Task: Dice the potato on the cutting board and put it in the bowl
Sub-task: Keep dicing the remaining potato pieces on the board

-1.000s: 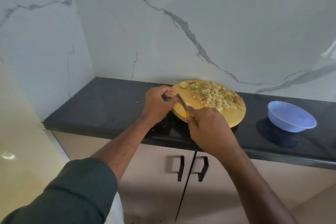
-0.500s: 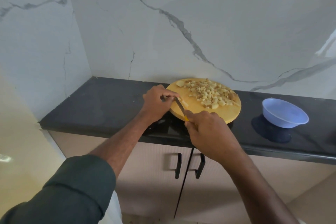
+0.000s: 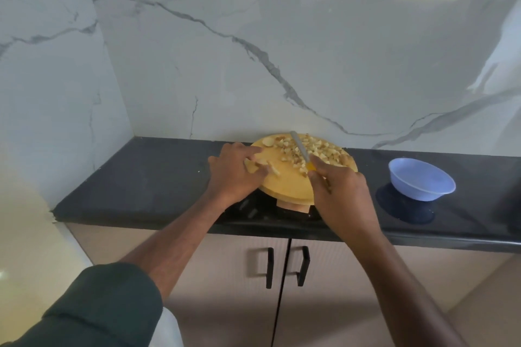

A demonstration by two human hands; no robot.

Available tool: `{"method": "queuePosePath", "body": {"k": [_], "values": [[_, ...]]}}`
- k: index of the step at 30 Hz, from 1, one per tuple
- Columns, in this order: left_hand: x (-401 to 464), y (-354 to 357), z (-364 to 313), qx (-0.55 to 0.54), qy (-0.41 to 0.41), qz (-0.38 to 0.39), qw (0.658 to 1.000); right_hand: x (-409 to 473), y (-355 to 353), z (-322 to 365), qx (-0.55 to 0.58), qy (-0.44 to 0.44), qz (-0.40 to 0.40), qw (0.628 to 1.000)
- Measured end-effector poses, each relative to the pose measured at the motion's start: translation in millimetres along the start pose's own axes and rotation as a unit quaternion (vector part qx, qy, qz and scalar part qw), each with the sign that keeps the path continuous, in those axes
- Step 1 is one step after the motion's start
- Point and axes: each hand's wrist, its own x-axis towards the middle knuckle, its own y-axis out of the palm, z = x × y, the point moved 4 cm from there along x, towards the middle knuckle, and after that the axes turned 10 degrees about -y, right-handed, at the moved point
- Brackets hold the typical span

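Potato strips [image 3: 262,164] lie under our left hand [image 3: 236,170], whose fingers press them to the cutting board [image 3: 287,182]. Our right hand [image 3: 341,194] grips the knife [image 3: 300,149] over the diced pile [image 3: 318,151]. On the dark surface [image 3: 146,177], the bowl [image 3: 421,179] sits apart.

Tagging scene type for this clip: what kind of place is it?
Most likely a home kitchen. A black stone countertop runs along a marble-look wall, with cabinet doors below. On it sit a round cutting board of diced potato and a blue bowl.
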Motion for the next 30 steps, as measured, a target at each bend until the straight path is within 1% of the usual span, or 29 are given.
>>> {"method": "queuePosePath", "body": {"k": [3,6,17,23,30], "values": [[-4,3,-10,0.097,0.000,0.018,0.995,5,5,-4,0.006,0.016,-0.006,1.000],[-2,3,-16,0.129,-0.003,0.021,0.991,5,8,-5,0.009,0.023,0.002,1.000],[15,4,-18,0.134,0.001,0.051,0.990,6,13,-12,-0.003,0.029,0.018,0.999],[22,5,-23,0.135,0.021,0.076,0.988,7,14,-12,-0.011,0.023,0.024,0.999],[27,5,-27,0.148,0.037,0.080,0.985,8,14,-13,-0.009,0.020,0.027,0.999]]}}
